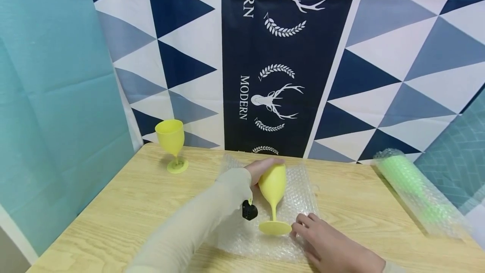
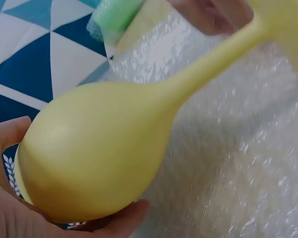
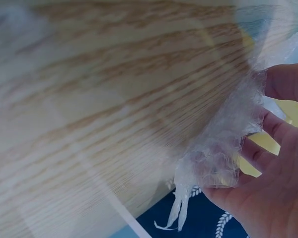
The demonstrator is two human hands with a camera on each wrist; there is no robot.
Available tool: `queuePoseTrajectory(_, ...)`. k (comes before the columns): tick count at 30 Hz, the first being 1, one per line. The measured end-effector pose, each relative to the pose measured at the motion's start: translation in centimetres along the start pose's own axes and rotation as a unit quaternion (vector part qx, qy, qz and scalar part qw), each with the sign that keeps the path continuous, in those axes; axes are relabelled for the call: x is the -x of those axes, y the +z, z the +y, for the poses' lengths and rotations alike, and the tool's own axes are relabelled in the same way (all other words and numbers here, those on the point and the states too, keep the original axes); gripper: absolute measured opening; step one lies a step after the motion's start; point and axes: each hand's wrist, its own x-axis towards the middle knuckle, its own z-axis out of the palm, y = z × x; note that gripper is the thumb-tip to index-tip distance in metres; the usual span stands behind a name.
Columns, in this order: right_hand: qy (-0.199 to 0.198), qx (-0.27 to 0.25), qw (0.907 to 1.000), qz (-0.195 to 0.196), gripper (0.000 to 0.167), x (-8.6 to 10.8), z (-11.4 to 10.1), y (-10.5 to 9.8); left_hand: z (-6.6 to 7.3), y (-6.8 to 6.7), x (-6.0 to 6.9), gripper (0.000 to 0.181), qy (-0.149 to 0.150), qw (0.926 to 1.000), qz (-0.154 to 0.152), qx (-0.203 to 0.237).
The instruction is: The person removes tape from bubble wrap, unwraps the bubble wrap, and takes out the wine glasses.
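Note:
A yellow plastic goblet (image 1: pixel 273 182) lies over a sheet of bubble wrap (image 1: pixel 301 197), its foot toward me and its rim toward the wall. My left hand (image 1: pixel 259 169) grips the bowl near the rim. In the left wrist view the thumb and fingers of that hand (image 2: pixel 20 213) curve round the bowl (image 2: pixel 99 144). Beside the goblet's foot is my right hand (image 1: pixel 329 239). The right wrist view shows its fingers holding the raised edge of the bubble wrap (image 3: pixel 218 144); some fingertips are hidden behind the plastic.
Another yellow goblet (image 1: pixel 170 138) stands upright at the table's back left corner. On the right lies a green thing rolled in bubble wrap (image 1: pixel 411 184). A patterned cloth (image 1: pixel 189 54) hangs behind the wooden table (image 1: pixel 125 218).

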Motion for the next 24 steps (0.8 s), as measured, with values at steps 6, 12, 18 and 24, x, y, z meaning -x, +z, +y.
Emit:
queuePoseTrajectory(6, -0.028, -0.001, 0.9994, 0.02, 0.035, 0.0, 0.1, -0.1, 0.3, 0.0, 0.1, 0.052, 0.006, 0.9991, 0.041, 0.002)
queuePoseTrajectory(12, -0.066, 0.004, 0.9966, 0.049, 0.035, 0.0, 0.2, 0.1, 0.6, -0.1, 0.8, 0.052, 0.003, 0.9972, 0.075, 0.005)
queuePoseTrajectory(18, -0.096, 0.029, 0.9906, 0.093, 0.039, 0.0, 0.5, 0.5, 1.0, -0.4, 3.0, 0.058, 0.015, 0.9954, 0.095, 0.002)
queuePoseTrajectory(24, -0.113, 0.025, 0.9894, 0.089, 0.041, 0.1, 0.5, 0.5, 1.1, -0.2, 5.5, 0.067, 0.025, 0.9933, 0.112, -0.015)
